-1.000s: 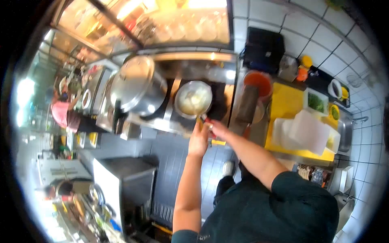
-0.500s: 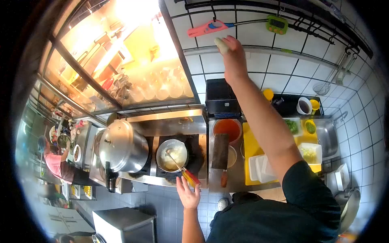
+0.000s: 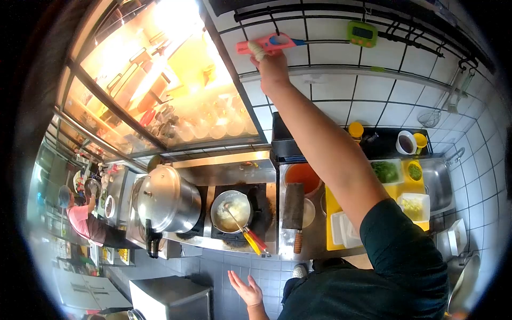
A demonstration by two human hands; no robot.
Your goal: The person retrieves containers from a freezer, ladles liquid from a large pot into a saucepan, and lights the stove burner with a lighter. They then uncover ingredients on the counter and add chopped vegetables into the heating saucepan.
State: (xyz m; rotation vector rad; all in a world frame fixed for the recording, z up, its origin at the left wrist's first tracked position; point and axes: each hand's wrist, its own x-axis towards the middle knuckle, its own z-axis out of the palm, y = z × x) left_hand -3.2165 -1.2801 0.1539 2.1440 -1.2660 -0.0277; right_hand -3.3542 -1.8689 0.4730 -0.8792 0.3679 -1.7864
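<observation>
My right hand (image 3: 273,70) reaches up to the wall rail, its fingers about the body of a pink and blue lighter (image 3: 266,44) that hangs there from a hook. A pale wrap covers one finger, lying across the lighter. Low in front of the stove, my left hand (image 3: 246,290) is held in the air with fingers spread and nothing in it. Beyond it a metal pan (image 3: 246,200) with pale contents sits on a burner. Out of the pan leans a metal utensil (image 3: 255,241) with red and yellow grips at the handle end; its head is partly hidden in the contents.
A large lidded pot (image 3: 168,200) stands left of the pan. A cleaver (image 3: 294,208) lies beside a container of orange liquid (image 3: 304,176). My right arm crosses above the yellow board (image 3: 334,200). A green timer (image 3: 362,33) hangs on the wall. At far left a person (image 3: 80,218) works.
My right hand has moved left along the wall onto the lighter, which has shifted slightly. My left hand has drawn back from the utensil handle toward me.
</observation>
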